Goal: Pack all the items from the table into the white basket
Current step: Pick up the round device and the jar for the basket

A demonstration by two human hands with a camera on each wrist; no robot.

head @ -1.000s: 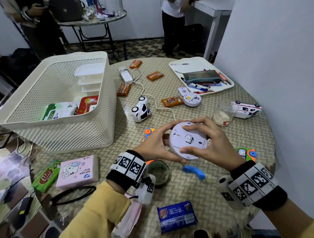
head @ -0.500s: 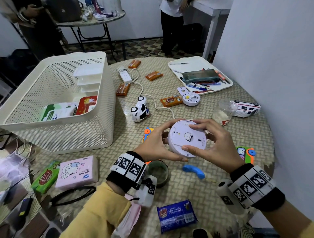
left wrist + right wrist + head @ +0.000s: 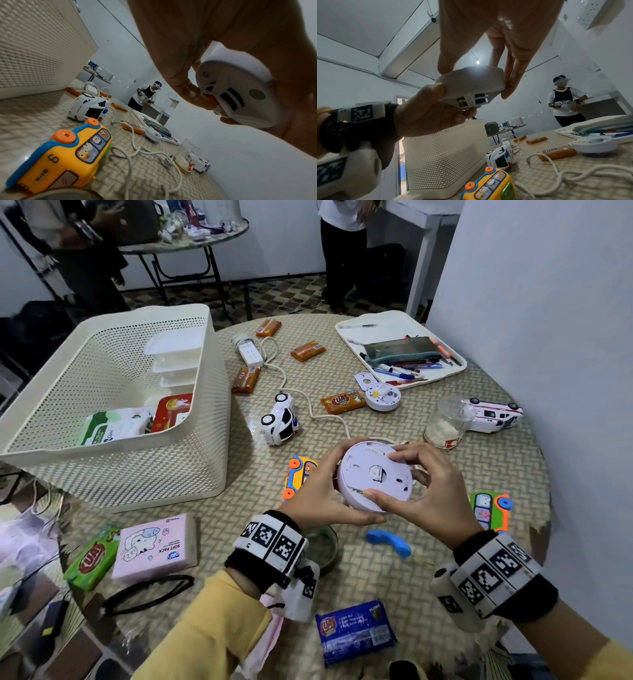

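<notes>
Both hands hold a round white smoke detector [image 3: 375,475] above the middle of the table, its flat back turned up. My left hand [image 3: 320,491] cups it from below and the left, fingers curled under its vented face [image 3: 240,93]. My right hand [image 3: 416,491] pinches its rim, thumb near, fingers far [image 3: 471,86]. The white mesh basket [image 3: 164,470] stands at the left and holds plastic boxes, a wipes pack and a red pack. Loose on the table lie a white toy car [image 3: 279,419], a yellow toy bus [image 3: 296,477] and a blue snack pack [image 3: 354,631].
A second detector [image 3: 382,397], orange snack bars, a power strip with its cord [image 3: 251,352], a jar [image 3: 443,426], an ambulance toy [image 3: 493,414], a blue handset [image 3: 388,542] and a pen tray [image 3: 400,350] lie around. A pink tissue pack [image 3: 156,547] lies near left. A wall stands right.
The detector has stayed between both hands over the table's middle. My right thumb and fingers have shifted slightly along its rim.
</notes>
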